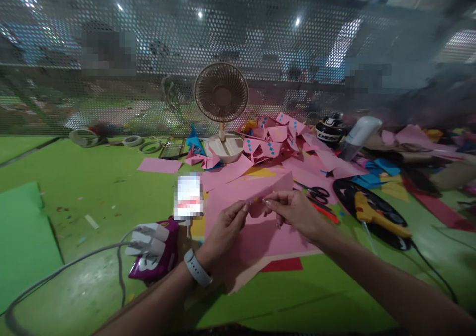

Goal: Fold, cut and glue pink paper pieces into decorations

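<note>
Both my hands meet over a pink paper sheet (256, 229) lying on the green table (92, 187). My left hand (225, 229), with a white wristband, pinches a small folded pink paper piece (256, 208) between thumb and fingers. My right hand (293, 212) pinches the same piece from the right side. The fingers of both hands are closed on it. The sheet's far part (253, 187) is folded up behind my fingers.
A small desk fan (221, 103) stands behind, with a heap of pink paper shapes (282, 138) to its right. Scissors (316, 193) and a yellow glue gun (375, 214) lie right. A phone (189, 197), white plugs (148, 239) and a cable lie left. Mesh wall behind.
</note>
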Demonstrator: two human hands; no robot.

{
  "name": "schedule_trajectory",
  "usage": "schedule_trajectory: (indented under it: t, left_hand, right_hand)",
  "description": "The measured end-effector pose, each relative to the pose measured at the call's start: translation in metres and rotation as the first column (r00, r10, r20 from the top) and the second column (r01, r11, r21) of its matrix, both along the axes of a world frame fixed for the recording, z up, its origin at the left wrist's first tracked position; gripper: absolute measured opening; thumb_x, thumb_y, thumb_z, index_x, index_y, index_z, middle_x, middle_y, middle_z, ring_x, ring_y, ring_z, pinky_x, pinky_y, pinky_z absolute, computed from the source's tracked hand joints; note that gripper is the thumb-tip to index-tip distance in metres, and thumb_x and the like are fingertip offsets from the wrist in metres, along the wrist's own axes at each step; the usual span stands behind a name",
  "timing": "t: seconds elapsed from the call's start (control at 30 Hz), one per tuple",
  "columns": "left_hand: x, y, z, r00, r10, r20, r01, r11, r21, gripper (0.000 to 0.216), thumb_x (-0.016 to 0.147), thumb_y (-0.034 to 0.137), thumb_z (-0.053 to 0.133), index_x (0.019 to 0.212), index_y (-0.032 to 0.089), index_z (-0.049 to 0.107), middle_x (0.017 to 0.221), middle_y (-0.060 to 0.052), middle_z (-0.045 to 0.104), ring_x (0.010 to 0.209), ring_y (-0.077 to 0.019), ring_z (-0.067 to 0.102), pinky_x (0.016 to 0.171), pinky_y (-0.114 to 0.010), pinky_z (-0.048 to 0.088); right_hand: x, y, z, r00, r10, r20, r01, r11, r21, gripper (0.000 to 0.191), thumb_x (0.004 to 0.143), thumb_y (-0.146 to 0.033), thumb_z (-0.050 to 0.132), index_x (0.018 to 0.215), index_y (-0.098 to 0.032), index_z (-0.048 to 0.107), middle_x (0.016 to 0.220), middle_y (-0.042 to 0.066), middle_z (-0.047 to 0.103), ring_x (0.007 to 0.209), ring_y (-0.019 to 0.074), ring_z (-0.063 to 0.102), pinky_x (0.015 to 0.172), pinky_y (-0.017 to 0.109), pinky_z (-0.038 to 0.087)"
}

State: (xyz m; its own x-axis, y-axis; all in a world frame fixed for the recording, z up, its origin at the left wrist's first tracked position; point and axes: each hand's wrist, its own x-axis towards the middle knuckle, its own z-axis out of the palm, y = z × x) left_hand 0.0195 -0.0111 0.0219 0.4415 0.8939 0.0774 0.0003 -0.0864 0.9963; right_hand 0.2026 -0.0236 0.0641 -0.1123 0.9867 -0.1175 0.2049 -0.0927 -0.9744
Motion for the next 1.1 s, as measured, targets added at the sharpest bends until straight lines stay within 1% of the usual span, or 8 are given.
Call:
schedule_trajectory:
  t: [0.07, 0.17, 0.23, 0.43, 0.57, 0.8, 0.97, 1.1]
  left_hand:
    - [0.0, -0.001, 0.004, 0.999, 0.018, -0.037, -0.016, 0.999, 0.049, 0.026, 0.09, 0.04, 0.046, 0.083, 0.017, 0.057, 0.061, 0.003, 0.039, 0.055, -0.011, 0.03, 0.05, -0.022, 0.027]
    - [0.001, -0.003, 0.01, 0.997, 0.039, -0.06, -0.032, 0.993, 0.115, 0.025, 0.09, 0.037, 0.046, 0.084, 0.017, 0.06, 0.073, -0.001, 0.053, 0.065, -0.0138, 0.042, 0.058, -0.024, 0.034]
    - [0.001, -0.004, 0.011, 0.997, 0.05, -0.064, -0.041, 0.989, 0.139, 0.025, 0.091, 0.035, 0.045, 0.087, 0.017, 0.061, 0.079, -0.002, 0.057, 0.07, -0.0149, 0.046, 0.062, -0.024, 0.037]
    - [0.0, -0.004, 0.005, 0.995, 0.072, -0.073, -0.058, 0.983, 0.173, 0.026, 0.092, 0.035, 0.045, 0.096, 0.016, 0.063, 0.077, -0.002, 0.058, 0.072, -0.0149, 0.049, 0.064, -0.024, 0.04]
    - [-0.001, -0.004, 0.002, 0.994, 0.074, -0.083, -0.056, 0.979, 0.196, 0.027, 0.092, 0.035, 0.046, 0.1, 0.017, 0.065, 0.071, -0.001, 0.058, 0.073, -0.0162, 0.052, 0.067, -0.025, 0.043]
    - [0.001, -0.005, 0.005, 0.995, 0.083, -0.046, -0.073, 0.978, 0.197, 0.028, 0.09, 0.034, 0.049, 0.105, 0.018, 0.066, 0.082, -0.004, 0.065, 0.075, -0.0167, 0.054, 0.069, -0.026, 0.044]
    - [0.002, -0.006, 0.008, 0.995, 0.095, -0.005, -0.093, 0.984, 0.153, 0.028, 0.089, 0.034, 0.051, 0.103, 0.018, 0.068, 0.068, -0.002, 0.062, 0.074, -0.0181, 0.055, 0.068, -0.026, 0.045]
    - [0.002, -0.007, 0.007, 0.995, 0.101, -0.023, -0.095, 0.98, 0.172, 0.026, 0.09, 0.034, 0.05, 0.101, 0.018, 0.067, 0.076, -0.003, 0.064, 0.077, -0.0178, 0.056, 0.07, -0.026, 0.045]
  right_hand:
    - [-0.002, 0.0, 0.0, 1.0, -0.01, 0.003, 0.01, 1.0, 0.018, 0.027, 0.077, -0.042, 0.062, 0.077, -0.015, 0.066, 0.071, 0.002, 0.067, 0.04, 0.0048, 0.047, 0.038, 0.019, 0.039]
    - [-0.006, -0.002, 0.0, 0.999, -0.047, -0.011, 0.047, 0.998, 0.031, 0.027, 0.077, -0.042, 0.063, 0.076, -0.015, 0.067, 0.068, 0.001, 0.065, 0.039, 0.0046, 0.046, 0.036, 0.018, 0.036]
    - [-0.008, -0.003, 0.0, 0.997, -0.064, -0.042, 0.066, 0.997, 0.03, 0.026, 0.077, -0.04, 0.063, 0.079, -0.015, 0.067, 0.068, 0.001, 0.065, 0.039, 0.0042, 0.045, 0.036, 0.018, 0.034]
    - [-0.013, -0.003, 0.001, 0.99, -0.116, -0.082, 0.118, 0.993, 0.023, 0.026, 0.076, -0.039, 0.063, 0.076, -0.014, 0.068, 0.064, 0.0, 0.065, 0.039, 0.0043, 0.043, 0.037, 0.018, 0.033]
    - [-0.015, -0.004, 0.0, 0.987, -0.108, -0.12, 0.113, 0.993, 0.032, 0.025, 0.076, -0.038, 0.062, 0.077, -0.014, 0.069, 0.069, 0.002, 0.068, 0.039, 0.004, 0.043, 0.038, 0.018, 0.033]
    - [-0.018, -0.005, -0.003, 0.959, -0.121, -0.257, 0.127, 0.992, 0.006, 0.023, 0.074, -0.036, 0.065, 0.077, -0.014, 0.069, 0.074, 0.004, 0.07, 0.039, 0.0028, 0.041, 0.039, 0.018, 0.034]
    - [-0.017, -0.005, -0.004, 0.963, -0.133, -0.233, 0.147, 0.988, 0.04, 0.023, 0.075, -0.035, 0.064, 0.079, -0.013, 0.07, 0.071, 0.004, 0.07, 0.039, 0.0035, 0.042, 0.039, 0.018, 0.034]
    - [-0.016, -0.006, -0.005, 0.961, -0.148, -0.232, 0.168, 0.983, 0.068, 0.022, 0.076, -0.035, 0.063, 0.082, -0.014, 0.071, 0.07, 0.003, 0.069, 0.039, 0.0038, 0.042, 0.04, 0.019, 0.035]
